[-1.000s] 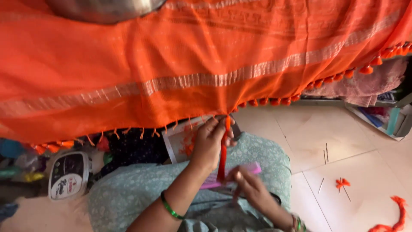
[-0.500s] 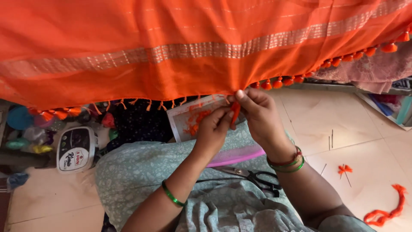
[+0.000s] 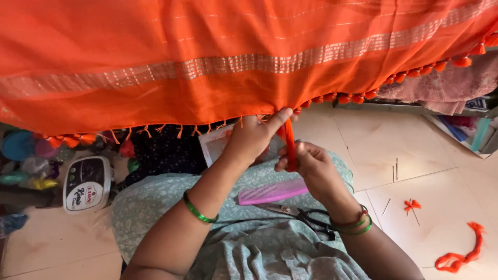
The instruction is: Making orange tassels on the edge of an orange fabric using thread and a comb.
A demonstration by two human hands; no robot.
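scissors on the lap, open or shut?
Shut, as far as visible: the scissors' blades lie together as one point beside the pink comb.

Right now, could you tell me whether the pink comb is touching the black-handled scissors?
Apart: the head view shows patterned cloth between the pink comb and the scissors on the lap.

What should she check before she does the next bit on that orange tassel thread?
1. Left hand pinches the edge of the orange cloth with silver stripe: ok.
2. Right hand grips the hanging orange thread bundle: ok.
3. Black-handled scissors within reach on the lap: ok.
4. Pink plastic comb on the lap: ok.
5. Knot tight: cannot tell, fingers hide it.
6. Loose orange yarn lies on the tiled floor, away from both hands: ok.
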